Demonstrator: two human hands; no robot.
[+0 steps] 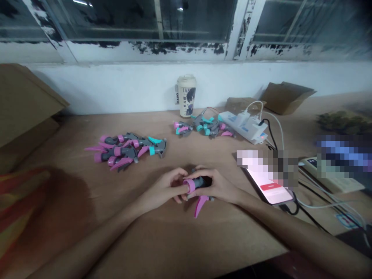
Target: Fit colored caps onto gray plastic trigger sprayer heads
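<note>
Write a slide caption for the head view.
Right hand holds a grey spray head, left hand at its pink collar; two piles of others beyond.

The hands partly hide the spray head. At four o'clock, the phone is partly pixelated; at nine, the edge crops a cardboard box.

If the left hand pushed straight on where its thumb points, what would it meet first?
The grey plastic trigger spray head with pink collar and lever; the left hand seems to touch it with its thumb. Next comes the right hand, though depth is unclear.
</note>
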